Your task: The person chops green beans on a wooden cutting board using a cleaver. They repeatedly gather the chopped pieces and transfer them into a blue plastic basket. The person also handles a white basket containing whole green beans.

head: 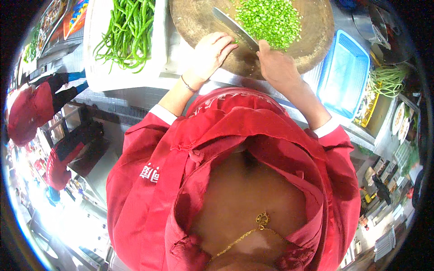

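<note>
My right hand point(278, 66) grips the handle of a kitchen knife. Its long blade point(234, 27) points up and left across a round wooden chopping block point(313, 23). At the block's near left edge, my left hand point(212, 50) rests with bunched fingers around a small piece of green pepper point(236, 42), most of it hidden. A heap of finely chopped green pieces point(268, 23) covers the block's far right part, beyond the blade. To the left, long green peppers point(132, 30) lie in a white plastic tray point(96, 73).
Right of the block, a blue plastic basket point(342, 81) sits by the metal counter's edge. Long green beans point(388, 79) lie beyond it, above a yellow basket point(371, 108). Two people in red, one person point(30, 111) and another person point(61, 166), are at the left.
</note>
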Tool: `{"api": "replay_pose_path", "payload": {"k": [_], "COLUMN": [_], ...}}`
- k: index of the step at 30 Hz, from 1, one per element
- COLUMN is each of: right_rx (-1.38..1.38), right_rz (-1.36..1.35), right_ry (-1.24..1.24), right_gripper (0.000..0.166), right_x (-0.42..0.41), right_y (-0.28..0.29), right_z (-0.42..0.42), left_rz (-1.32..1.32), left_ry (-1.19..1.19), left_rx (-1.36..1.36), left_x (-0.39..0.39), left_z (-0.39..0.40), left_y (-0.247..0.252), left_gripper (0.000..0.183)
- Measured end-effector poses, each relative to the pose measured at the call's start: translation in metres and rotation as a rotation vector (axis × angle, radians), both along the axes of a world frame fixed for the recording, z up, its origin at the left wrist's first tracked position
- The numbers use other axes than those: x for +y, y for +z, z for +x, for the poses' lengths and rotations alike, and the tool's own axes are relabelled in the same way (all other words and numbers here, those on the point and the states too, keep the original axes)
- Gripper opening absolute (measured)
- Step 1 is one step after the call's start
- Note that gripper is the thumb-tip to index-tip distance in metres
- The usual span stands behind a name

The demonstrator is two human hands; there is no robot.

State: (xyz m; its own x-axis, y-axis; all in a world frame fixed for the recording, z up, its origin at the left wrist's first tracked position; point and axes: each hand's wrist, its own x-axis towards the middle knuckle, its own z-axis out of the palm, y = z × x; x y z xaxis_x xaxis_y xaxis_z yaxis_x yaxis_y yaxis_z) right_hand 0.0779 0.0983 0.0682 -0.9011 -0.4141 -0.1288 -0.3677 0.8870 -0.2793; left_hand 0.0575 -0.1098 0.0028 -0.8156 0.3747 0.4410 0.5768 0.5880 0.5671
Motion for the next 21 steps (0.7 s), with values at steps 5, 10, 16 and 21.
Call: {"api": "replay_pose_path", "payload": {"k": [5, 10, 16, 21], "right_rx": [-0.062, -0.043, -0.037, 0.0], "right_rz": [0.018, -0.059, -0.053, -0.019], "right_ry": [-0.003, 0.039, 0.02, 0.076], "right_gripper": [0.016, 0.018, 0.018, 0.016], "right_x": [0.0, -0.012, -0.016, -0.018], "right_y": [0.009, 0.007, 0.008, 0.014], "right_z": [0.001, -0.001, -0.004, 0.002], "left_rz": [0.158, 0.048, 0.041, 0.039], "left_ry": [0.101, 0.104, 0.103, 0.111], "left_rx": [-0.193, 0.004, 0.031, 0.058], "left_x": [-0.009, -0.006, -0.003, -0.002], "left_z": [0.007, 0.009, 0.006, 0.004], "left_y": [-0.001, -0.007, -0.008, -0.005], "left_gripper": [0.015, 0.012, 0.012, 0.013]}}
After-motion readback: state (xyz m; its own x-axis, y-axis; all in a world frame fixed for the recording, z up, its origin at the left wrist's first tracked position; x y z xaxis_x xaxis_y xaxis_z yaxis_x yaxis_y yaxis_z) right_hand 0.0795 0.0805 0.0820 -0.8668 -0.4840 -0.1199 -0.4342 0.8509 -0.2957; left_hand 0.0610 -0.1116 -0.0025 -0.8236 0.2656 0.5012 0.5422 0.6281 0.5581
